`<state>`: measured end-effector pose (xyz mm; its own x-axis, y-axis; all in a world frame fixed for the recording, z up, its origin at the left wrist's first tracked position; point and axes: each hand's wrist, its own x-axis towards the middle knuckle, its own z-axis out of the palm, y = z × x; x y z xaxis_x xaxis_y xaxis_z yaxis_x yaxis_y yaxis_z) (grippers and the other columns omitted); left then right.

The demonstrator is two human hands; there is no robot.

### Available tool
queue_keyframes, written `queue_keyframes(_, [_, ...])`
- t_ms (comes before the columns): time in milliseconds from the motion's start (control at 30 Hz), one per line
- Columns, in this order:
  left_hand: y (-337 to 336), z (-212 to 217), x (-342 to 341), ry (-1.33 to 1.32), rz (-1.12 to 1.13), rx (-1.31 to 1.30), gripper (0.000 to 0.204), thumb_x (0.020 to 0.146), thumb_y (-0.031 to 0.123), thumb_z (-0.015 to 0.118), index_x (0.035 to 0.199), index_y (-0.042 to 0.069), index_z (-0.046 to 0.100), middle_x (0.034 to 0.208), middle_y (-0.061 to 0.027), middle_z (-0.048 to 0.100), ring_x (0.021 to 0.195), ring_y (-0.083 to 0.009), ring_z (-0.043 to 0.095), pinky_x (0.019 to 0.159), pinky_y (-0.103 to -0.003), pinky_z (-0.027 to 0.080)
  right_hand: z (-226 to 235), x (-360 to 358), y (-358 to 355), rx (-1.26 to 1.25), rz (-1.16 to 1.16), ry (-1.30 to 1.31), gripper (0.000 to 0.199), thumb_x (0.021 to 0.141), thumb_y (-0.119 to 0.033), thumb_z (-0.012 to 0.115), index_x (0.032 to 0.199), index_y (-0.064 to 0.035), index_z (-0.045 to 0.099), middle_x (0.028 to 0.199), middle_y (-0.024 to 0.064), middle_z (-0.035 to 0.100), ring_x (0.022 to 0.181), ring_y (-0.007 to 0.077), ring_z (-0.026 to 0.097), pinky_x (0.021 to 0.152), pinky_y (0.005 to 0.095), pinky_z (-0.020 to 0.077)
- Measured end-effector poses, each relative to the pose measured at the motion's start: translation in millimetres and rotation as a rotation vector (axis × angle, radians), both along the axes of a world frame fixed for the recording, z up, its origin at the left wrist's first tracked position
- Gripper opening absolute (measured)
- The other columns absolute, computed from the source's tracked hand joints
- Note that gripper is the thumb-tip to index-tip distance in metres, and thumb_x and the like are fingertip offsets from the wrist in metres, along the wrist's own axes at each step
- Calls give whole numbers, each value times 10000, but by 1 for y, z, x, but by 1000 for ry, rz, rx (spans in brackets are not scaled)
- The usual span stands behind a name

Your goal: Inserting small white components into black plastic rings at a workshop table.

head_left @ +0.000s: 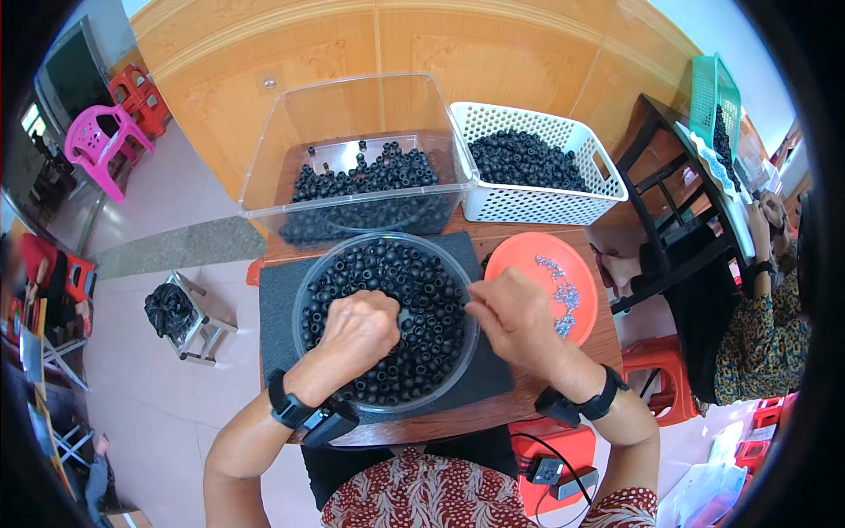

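Note:
A round clear tub (302, 348) full of small black ring-like pieces (422, 330) stands in front of me. My left hand (359, 327) is closed above the pieces, knuckles up; what its fingers hold is hidden. My right hand (515, 321) is at the tub's right rim, thumb and fingers pinched together; anything between them is too small to make out. Beside and partly behind that hand lies an orange-red plate (515, 253) bearing small shiny silvery bits (568, 297).
Behind the tub, a large clear bin (352, 209) and a white perforated basket (537, 208) hold more black pieces. A dark mat (488, 378) lies beneath the tub on the wooden table (603, 339). At the right, another person (761, 343) sits by a green basket (704, 97).

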<state>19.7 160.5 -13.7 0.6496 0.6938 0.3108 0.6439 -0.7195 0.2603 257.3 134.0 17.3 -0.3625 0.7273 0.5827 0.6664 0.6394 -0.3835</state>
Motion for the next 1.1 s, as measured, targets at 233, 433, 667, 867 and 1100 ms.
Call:
queue_keyframes(233, [-39,34,-15,-987,239,-1305,191,833,28,615,1005,-35,669,796,-55,667,641,-71,569,554,-193,419,0,-41,-30,-67,137,206,259,712,-4,717,955,6,626,806,117,616,693,298,553,602,385,456])
queue_keyframes(433, [-66,30,-16,-1303,304,-1439,235,875,85,617,1074,-38,642,793,-94,667,650,-107,592,589,-219,459,4,-66,-37,-20,188,270,327,692,-5,719,1012,-5,651,855,84,612,730,257,538,615,342,454])
queue_keyframes(667, [-82,22,-16,-1468,274,-1551,261,912,128,603,1113,-37,626,840,-109,668,710,-131,603,637,-241,467,4,-69,-41,-42,187,250,305,670,-5,708,972,-24,671,884,80,613,767,250,536,636,341,456])
queue_keyframes(867, [-87,18,-14,-1554,210,-1587,256,930,183,595,1058,-36,631,846,-119,669,712,-158,602,667,-287,465,5,-70,-43,-101,216,265,261,688,19,670,946,-15,650,887,91,613,775,272,540,664,353,462])
queue_keyframes(1100, [-92,12,-9,-1741,132,-1705,226,945,199,570,972,-17,634,811,-100,657,711,-159,599,666,-287,453,5,-71,-43,-212,245,344,217,703,27,647,916,-6,625,896,105,606,784,291,536,680,364,456])
